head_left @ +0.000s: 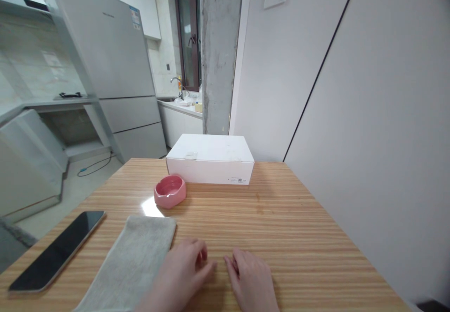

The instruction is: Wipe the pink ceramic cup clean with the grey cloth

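My left hand [183,270] rests on the wooden table [298,227] near its front edge, fingers curled loosely inward, nothing visible in them. It lies just right of a folded grey cloth [131,260]. My right hand [251,279] rests beside it, fingers bent down onto the wood and holding nothing. The fingertips of the two hands nearly meet. A small pink bowl [169,191] stands farther back on the table, in front of a closed white box [211,159].
A dark phone [58,250] lies face up at the table's left edge. A white wall runs along the right side. Beyond the table stand a tall grey fridge [112,63], a concrete pillar [220,54] and a kitchen counter with a sink [179,101].
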{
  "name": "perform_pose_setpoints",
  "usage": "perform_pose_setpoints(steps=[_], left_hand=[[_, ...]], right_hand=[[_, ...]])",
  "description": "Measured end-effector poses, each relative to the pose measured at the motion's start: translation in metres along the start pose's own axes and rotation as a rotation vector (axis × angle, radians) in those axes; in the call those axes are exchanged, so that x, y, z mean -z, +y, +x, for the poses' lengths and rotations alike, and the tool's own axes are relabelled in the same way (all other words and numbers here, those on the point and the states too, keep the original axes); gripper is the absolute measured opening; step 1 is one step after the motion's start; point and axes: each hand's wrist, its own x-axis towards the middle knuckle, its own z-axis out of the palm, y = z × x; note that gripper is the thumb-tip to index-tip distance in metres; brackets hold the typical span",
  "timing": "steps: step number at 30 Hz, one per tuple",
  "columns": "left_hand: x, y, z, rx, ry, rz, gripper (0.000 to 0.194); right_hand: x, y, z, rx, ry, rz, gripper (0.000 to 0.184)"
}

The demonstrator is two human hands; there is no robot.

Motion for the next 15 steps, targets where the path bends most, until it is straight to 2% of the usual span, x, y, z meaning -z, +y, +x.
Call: perform_pose_setpoints(steps=[1, 3, 4, 5, 7, 10, 13, 15], left_hand=[[0.013, -0.009, 0.008, -0.011, 0.090, -0.008, 0.017], [0.034, -0.034, 0.031, 0.011, 0.383, 0.054, 0.031], [0.042, -0.048, 0.044, 0.077, 0.535, 0.112, 0.046], [0.047, -0.061, 0.056, 0.137, 0.614, 0.153, 0.064], [0.049, -0.085, 0.078, 0.226, 0.637, 0.160, 0.086], [0.046, -0.105, 0.097, 0.322, 0.523, 0.051, 0.099], [0.047, -0.102, 0.101, 0.410, 0.491, -0.017, 0.096], [0.048, -0.091, 0.101, 0.397, 0.508, -0.067, 0.089]], right_hand=[[0.000, 0.000, 0.000, 0.001, 0.008, 0.001, 0.049], [0.000, 0.000, 0.001, -0.001, 0.020, 0.005, 0.050], [0.000, 0.000, 0.001, -0.005, 0.025, 0.007, 0.050], [-0.001, 0.000, 0.001, -0.008, 0.028, 0.009, 0.050], [-0.002, 0.000, 0.001, -0.009, 0.032, 0.014, 0.049], [-0.003, 0.001, 0.000, -0.009, 0.023, 0.028, 0.045], [-0.003, 0.001, -0.002, -0.018, -0.010, 0.044, 0.041], [-0.003, 0.002, -0.003, -0.022, -0.032, 0.046, 0.038]])
